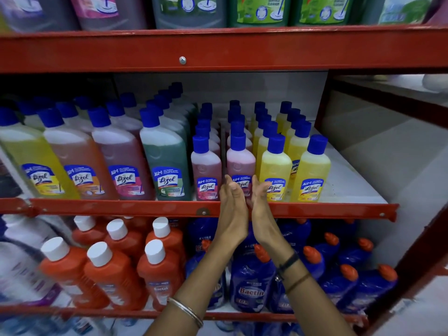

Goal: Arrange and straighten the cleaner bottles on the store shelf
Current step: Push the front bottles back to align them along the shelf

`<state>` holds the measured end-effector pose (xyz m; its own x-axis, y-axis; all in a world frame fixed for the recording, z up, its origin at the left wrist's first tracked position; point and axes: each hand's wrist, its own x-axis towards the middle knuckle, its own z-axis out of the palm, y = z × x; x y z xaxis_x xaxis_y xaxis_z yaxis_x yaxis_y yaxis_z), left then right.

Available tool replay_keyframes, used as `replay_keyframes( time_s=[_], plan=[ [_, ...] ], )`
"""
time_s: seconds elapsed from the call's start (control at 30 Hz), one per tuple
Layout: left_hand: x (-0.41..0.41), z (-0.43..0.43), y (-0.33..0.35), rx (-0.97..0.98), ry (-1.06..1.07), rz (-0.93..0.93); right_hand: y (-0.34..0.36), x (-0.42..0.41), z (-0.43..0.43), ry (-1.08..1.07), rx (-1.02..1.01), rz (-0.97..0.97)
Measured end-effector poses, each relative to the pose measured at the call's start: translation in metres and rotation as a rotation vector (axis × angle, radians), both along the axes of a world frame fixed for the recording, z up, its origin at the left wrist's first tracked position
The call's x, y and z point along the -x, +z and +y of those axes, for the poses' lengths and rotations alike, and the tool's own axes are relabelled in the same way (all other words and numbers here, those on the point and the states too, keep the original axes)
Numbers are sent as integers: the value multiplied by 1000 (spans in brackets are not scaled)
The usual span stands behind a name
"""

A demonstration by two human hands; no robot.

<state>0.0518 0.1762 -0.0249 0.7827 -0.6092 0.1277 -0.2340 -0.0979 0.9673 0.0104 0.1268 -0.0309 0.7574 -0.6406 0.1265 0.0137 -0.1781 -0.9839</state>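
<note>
On the middle shelf (315,209) stand rows of small Lizol bottles with blue caps. A pink front bottle (240,161) stands upright between another pink bottle (206,166) on its left and a yellow bottle (275,163) on its right. My left hand (231,214) and my right hand (260,204) are raised in front of it, palms facing each other, fingers straight. The fingertips reach the bottle's lower label on either side. I cannot tell whether they press on it. A further yellow bottle (312,166) stands at the right end.
Larger Lizol bottles (164,161) in yellow, orange, pink and green fill the shelf's left part. Orange bottles with white caps (104,275) and blue Bactin bottles (249,282) stand on the shelf below. Big jugs (259,10) sit above. A red upright (324,100) bounds the right side.
</note>
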Motion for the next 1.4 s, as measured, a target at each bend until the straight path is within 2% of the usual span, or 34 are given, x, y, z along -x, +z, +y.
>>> replay_keyframes(
  time_s=[0.13, 0.37, 0.43, 0.53, 0.63, 0.7, 0.77, 0.83, 0.97, 1.13, 1.27, 1.33, 1.4],
  plan=[
    [2, 9, -10, 0, -38, -51, -5, 6, 1, 25, -82, -29],
    [0, 17, -11, -6, -76, -114, -6, 6, 6, -12, -60, -51],
    [-2, 25, -16, 84, 20, -181, -12, 8, 15, -119, 41, -176],
    [-13, 39, -23, 298, 260, -381, -20, 9, 28, -192, 325, -392],
    [-29, 48, -24, 328, 322, -353, -21, -4, 34, -29, 354, -314],
    [-38, 47, -27, 247, 283, -287, -20, -16, 39, 11, 331, -157],
    [-47, 44, -32, 119, 251, -291, -18, -25, 45, 9, 285, 3],
    [-53, 44, -37, 16, 253, -315, -15, -30, 50, -18, 225, 79],
    [-55, 49, -33, 12, 266, -323, -16, -38, 48, -101, 137, 34],
    [-58, 66, -32, 53, 174, -315, -15, -39, 48, -125, 57, 8],
    [-69, 92, -27, 230, 340, -458, -13, -40, 69, -269, 191, -195],
    [-82, 101, -23, 271, 412, -468, -12, -44, 84, -208, 244, -265],
    [-94, 106, -20, 210, 393, -407, -11, -53, 96, -93, 248, -208]
  ],
)
